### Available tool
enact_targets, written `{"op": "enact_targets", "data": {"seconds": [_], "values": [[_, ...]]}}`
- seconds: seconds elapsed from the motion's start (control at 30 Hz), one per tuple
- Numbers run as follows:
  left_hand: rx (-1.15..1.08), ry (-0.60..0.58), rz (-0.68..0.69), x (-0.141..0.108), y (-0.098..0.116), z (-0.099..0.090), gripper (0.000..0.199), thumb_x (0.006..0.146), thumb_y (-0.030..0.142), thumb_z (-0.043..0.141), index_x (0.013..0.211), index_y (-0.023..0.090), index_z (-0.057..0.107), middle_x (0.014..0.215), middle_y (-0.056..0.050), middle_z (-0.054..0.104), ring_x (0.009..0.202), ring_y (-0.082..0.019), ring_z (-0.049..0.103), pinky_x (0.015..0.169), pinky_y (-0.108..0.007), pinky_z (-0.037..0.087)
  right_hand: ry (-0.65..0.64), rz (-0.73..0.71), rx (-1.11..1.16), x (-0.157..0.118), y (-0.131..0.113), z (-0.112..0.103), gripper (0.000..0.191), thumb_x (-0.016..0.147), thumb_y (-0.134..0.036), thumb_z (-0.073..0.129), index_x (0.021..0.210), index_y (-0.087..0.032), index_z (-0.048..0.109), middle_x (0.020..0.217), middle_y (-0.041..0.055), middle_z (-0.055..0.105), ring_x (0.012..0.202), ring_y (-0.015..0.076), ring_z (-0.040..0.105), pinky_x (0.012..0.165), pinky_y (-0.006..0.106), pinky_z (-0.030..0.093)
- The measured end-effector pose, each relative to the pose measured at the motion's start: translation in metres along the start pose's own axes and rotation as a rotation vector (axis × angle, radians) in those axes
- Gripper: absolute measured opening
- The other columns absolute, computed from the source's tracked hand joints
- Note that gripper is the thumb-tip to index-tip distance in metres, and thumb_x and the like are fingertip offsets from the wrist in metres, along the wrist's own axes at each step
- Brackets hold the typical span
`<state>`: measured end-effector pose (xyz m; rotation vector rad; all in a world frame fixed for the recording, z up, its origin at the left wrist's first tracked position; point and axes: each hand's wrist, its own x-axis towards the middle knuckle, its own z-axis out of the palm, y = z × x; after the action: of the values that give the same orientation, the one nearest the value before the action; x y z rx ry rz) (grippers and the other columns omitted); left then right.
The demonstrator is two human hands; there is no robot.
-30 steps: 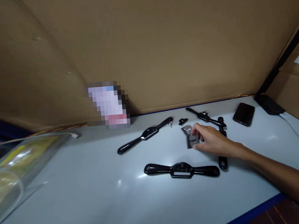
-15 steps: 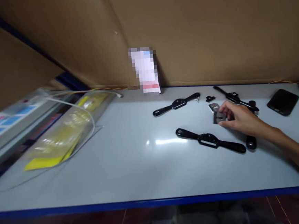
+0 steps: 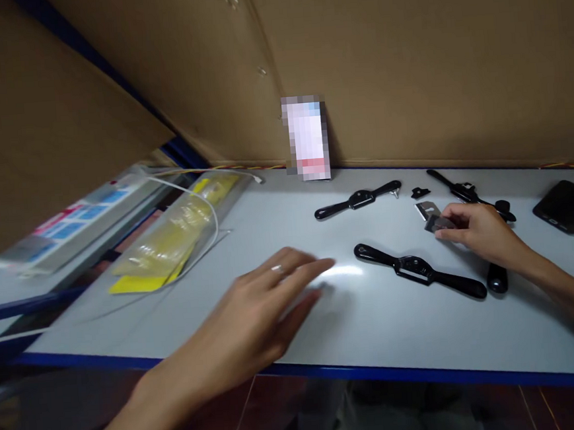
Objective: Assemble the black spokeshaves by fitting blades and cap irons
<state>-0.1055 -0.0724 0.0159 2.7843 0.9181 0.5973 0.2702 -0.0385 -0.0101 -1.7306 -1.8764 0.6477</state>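
Note:
My right hand pinches a small dark metal plate between thumb and fingers, at the right of the table. A shinier metal blade lies just beyond that plate. My left hand hovers over the front middle of the table, fingers apart, holding nothing. Between my hands lies a black two-handled tool body with a slot in its middle. A second such body lies farther back, and a third sits behind my right hand. A small black part rests between those two.
A lit phone with a blurred screen leans on the cardboard wall. At the left are a yellow plastic-wrapped package, a white cable and a power strip. A black phone lies far right, and a black handle near my right wrist.
My left hand has come into view from the lower left. The view has shifted, so the table's things appear farther right. My right hand still holds the metal plate.

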Motion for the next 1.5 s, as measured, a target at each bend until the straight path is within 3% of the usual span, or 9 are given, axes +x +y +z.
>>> {"op": "enact_targets", "data": {"seconds": [0.1,0.23,0.33,0.5,0.67,0.93,1.37,1.5], "values": [[0.124,-0.077,0.191,0.043,-0.007,0.022,0.035,0.103,0.02,0.048,0.137,0.017,0.053,0.13,-0.015,0.061,0.121,-0.03,0.056,0.093,-0.048,0.055,-0.024,0.023,0.116,-0.004,-0.009,-0.002,0.021,0.081,-0.043,0.067,0.071,-0.024,0.062,0.064,-0.0014,0.057,0.059,0.0169,0.049,0.056,0.031,0.035],[0.162,-0.172,0.321,0.078,-0.02,0.048,0.028,0.105,0.023,0.046,0.129,0.017,0.059,0.118,-0.01,0.065,0.108,-0.024,0.058,0.09,-0.04,0.054,-0.113,0.014,0.31,-0.013,-0.027,0.0,0.027,0.083,-0.044,0.067,0.069,-0.023,0.058,0.06,-0.0025,0.052,0.057,0.0148,0.048,0.055,0.03,0.036],[0.177,-0.153,0.374,0.089,-0.026,0.059,0.028,0.106,0.022,0.042,0.123,0.017,0.063,0.106,-0.01,0.065,0.096,-0.022,0.057,0.081,-0.035,0.052,-0.207,0.022,0.388,-0.019,-0.036,0.008,0.024,0.086,-0.042,0.064,0.073,-0.022,0.061,0.06,-0.0034,0.05,0.057,0.0141,0.047,0.056,0.029,0.037],[0.184,-0.132,0.45,0.089,-0.028,0.062,0.033,0.103,0.008,0.034,0.119,0.013,0.063,0.094,-0.008,0.065,0.083,-0.02,0.053,0.071,-0.032,0.048,-0.268,0.064,0.469,-0.025,-0.04,0.02,0.015,0.082,-0.036,0.068,0.09,-0.023,0.071,0.071,-0.0015,0.06,0.062,0.0146,0.053,0.058,0.03,0.042],[0.134,-0.097,0.453,0.081,-0.026,0.062,0.03,0.1,0.005,0.037,0.117,0.013,0.061,0.092,-0.007,0.065,0.08,-0.02,0.052,0.067,-0.032,0.047,-0.28,-0.027,0.33,-0.026,-0.04,0.021,0.019,0.094,-0.034,0.058,0.093,-0.025,0.075,0.089,0.0038,0.069,0.078,0.0187,0.062,0.072,0.034,0.048],[0.081,-0.051,0.435,0.073,-0.024,0.063,0.024,0.101,0.006,0.041,0.113,0.012,0.061,0.09,-0.006,0.065,0.078,-0.02,0.052,0.066,-0.033,0.046,-0.297,-0.016,0.238,-0.026,-0.046,0.024,0.015,0.093,-0.029,0.062,0.083,-0.024,0.072,0.083,0.0014,0.069,0.078,0.0181,0.062,0.073,0.033,0.047],[0.055,-0.05,0.398,0.072,-0.022,0.064,0.027,0.097,0.004,0.042,0.114,0.012,0.061,0.093,-0.007,0.062,0.081,-0.021,0.054,0.067,-0.032,0.05,-0.269,-0.102,0.153,-0.028,-0.048,0.027,0.017,0.098,-0.023,0.057,0.088,-0.023,0.071,0.086,0.0006,0.069,0.079,0.015,0.062,0.075,0.029,0.045],[0.052,-0.063,0.377,0.072,-0.02,0.064,0.024,0.099,0.008,0.042,0.113,0.013,0.062,0.093,-0.007,0.061,0.082,-0.021,0.054,0.067,-0.033,0.05,-0.254,-0.109,0.147,-0.028,-0.05,0.025,0.02,0.1,-0.029,0.056,0.09,-0.023,0.072,0.087,0.0014,0.07,0.08,0.0162,0.063,0.074,0.03,0.046]]}}
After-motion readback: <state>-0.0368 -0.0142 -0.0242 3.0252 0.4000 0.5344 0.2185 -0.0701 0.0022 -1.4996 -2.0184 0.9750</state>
